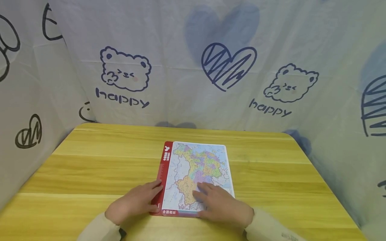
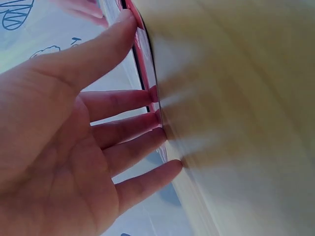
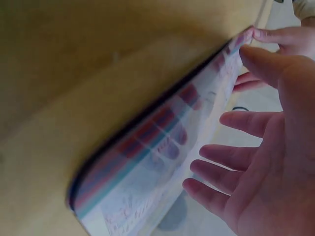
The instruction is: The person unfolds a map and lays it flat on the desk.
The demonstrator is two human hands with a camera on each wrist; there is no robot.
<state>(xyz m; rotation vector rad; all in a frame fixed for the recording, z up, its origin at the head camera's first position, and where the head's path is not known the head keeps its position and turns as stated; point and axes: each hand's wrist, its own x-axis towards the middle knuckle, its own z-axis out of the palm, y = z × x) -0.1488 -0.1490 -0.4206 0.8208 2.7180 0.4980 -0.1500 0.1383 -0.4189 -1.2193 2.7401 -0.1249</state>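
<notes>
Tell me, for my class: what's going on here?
A map sheet lies flat on a wood-grain table. A person's left hand touches the red strip along the map's left side, and their right hand is over its near right part, fingers apart. Neither hand seems to grip it.

screened-off nook, rm type unclear: wood-grain tbl [image 1: 271,164] w/ cartoon-print white cloth [image 1: 178,90] on 3 sides

table [image 1: 280,180] | yellow wood grain | on it: map [image 1: 197,164], red left edge
</notes>
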